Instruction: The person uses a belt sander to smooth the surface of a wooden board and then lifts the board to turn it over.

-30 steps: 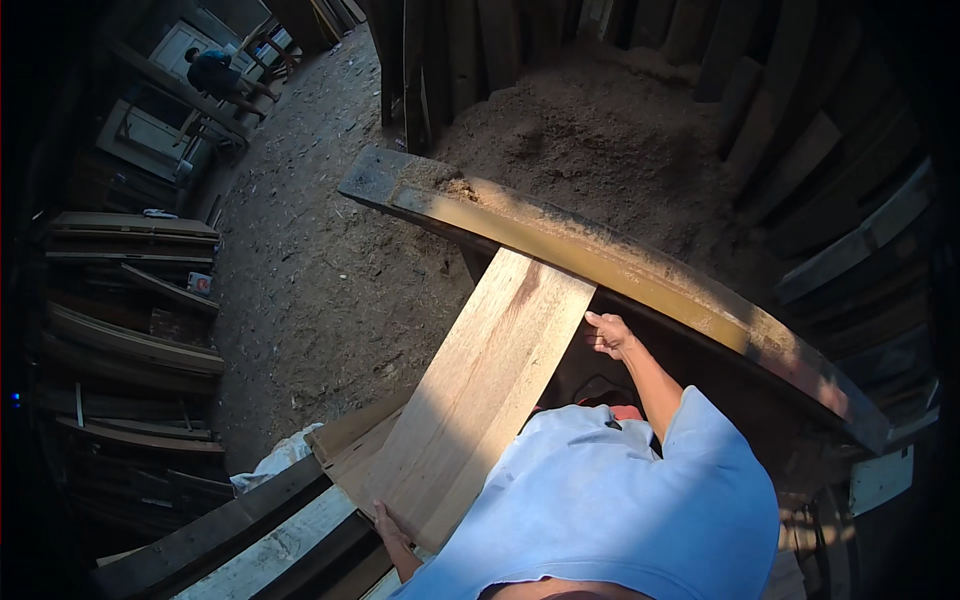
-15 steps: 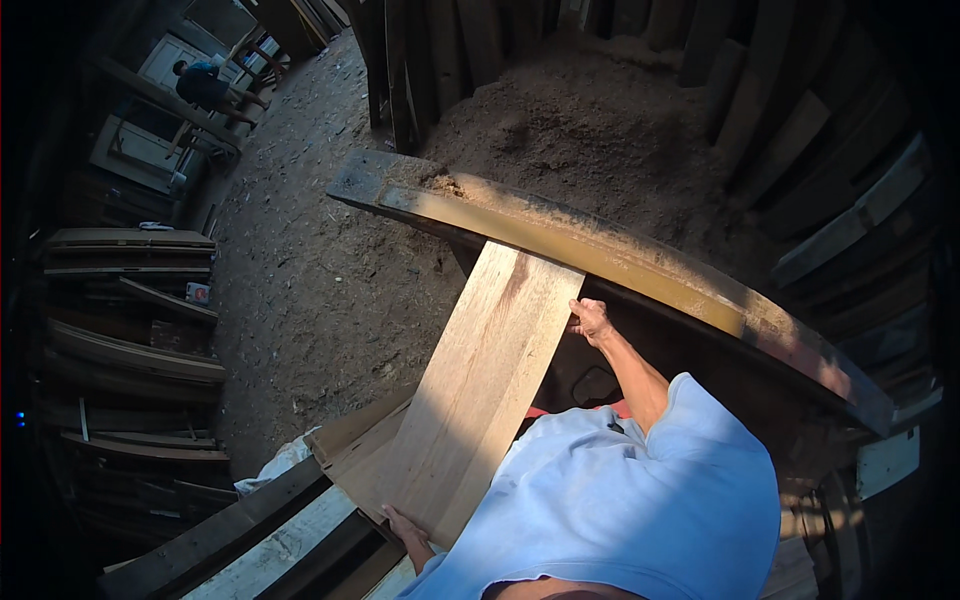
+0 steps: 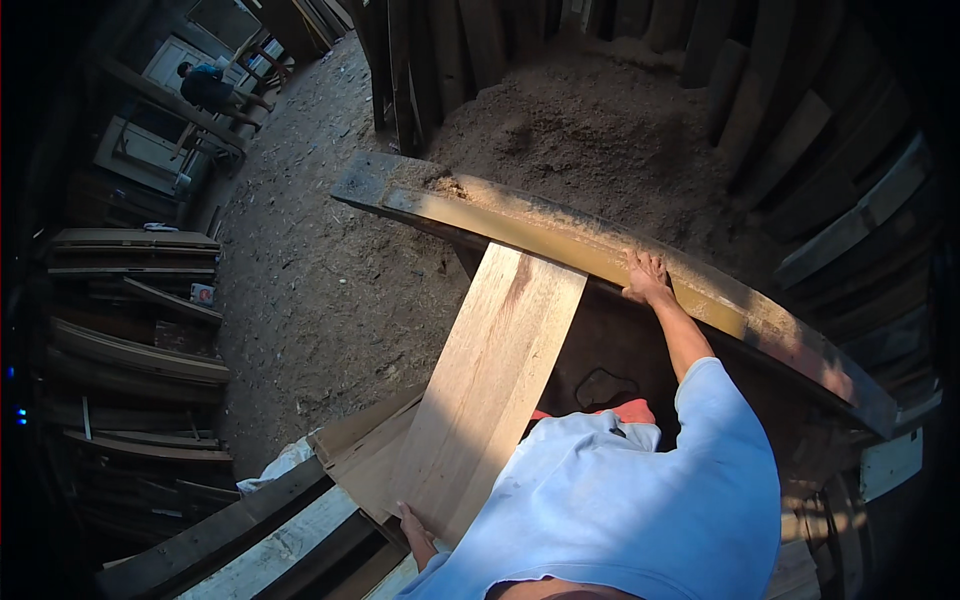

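Observation:
A wide, pale wooden board (image 3: 495, 370) slants across the middle, its far end against the yellowish side of a long workbench beam (image 3: 560, 235). Down at the board's near left edge, my left hand (image 3: 416, 532) grips it, with the fingers partly hidden. My right hand (image 3: 650, 278) lies on the beam's edge, to the right of the board, fingers stretched over the top and holding nothing. Sawdust (image 3: 435, 180) covers parts of the beam's upper face.
Stacked planks (image 3: 140, 350) line the left side, and more boards (image 3: 860, 220) lean at the right. Below left lie long timbers (image 3: 250, 550). A sawdust heap (image 3: 610, 130) spreads beyond the beam. Another person (image 3: 210, 90) bends over at the far left.
My right hand has let go of the board's right edge and moved right and away, onto the beam. The board stays nearly in place, with my left hand still on it.

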`<control>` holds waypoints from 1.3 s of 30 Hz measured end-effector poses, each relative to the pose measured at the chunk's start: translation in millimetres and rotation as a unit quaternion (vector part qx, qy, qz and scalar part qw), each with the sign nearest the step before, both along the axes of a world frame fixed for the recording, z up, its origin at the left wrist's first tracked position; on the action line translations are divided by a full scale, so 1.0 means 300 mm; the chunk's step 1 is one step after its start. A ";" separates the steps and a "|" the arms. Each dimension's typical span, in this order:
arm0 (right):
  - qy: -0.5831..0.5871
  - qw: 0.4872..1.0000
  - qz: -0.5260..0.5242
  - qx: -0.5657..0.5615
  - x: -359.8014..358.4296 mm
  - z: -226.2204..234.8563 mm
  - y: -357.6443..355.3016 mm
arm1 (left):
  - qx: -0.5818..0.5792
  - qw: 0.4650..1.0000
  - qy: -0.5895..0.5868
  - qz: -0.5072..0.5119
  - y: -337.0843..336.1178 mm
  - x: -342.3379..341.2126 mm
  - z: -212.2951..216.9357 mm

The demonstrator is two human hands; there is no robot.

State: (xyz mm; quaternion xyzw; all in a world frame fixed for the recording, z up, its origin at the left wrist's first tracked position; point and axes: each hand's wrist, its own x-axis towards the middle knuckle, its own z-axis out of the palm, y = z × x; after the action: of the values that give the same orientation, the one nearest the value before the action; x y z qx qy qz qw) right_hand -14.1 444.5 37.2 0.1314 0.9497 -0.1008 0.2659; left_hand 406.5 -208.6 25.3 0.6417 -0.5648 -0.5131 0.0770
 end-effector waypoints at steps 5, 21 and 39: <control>-0.011 1.000 0.003 -0.024 -0.012 0.044 -0.010 | -0.018 1.000 -0.008 -0.009 -0.027 -0.008 -0.009; -0.047 0.999 0.000 0.008 -0.045 0.068 -0.026 | 0.060 0.990 -0.080 -0.102 -0.253 -0.212 -0.013; -0.039 0.999 -0.015 0.004 -0.054 0.073 -0.044 | 0.015 0.970 0.143 -0.196 0.321 -0.794 -0.217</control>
State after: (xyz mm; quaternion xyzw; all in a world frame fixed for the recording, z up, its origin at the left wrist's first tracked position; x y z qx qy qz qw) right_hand -30.2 431.2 59.0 0.1507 0.9369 -0.0961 0.3005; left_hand 168.2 -112.2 -39.8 0.4396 -0.6552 -0.6127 0.0450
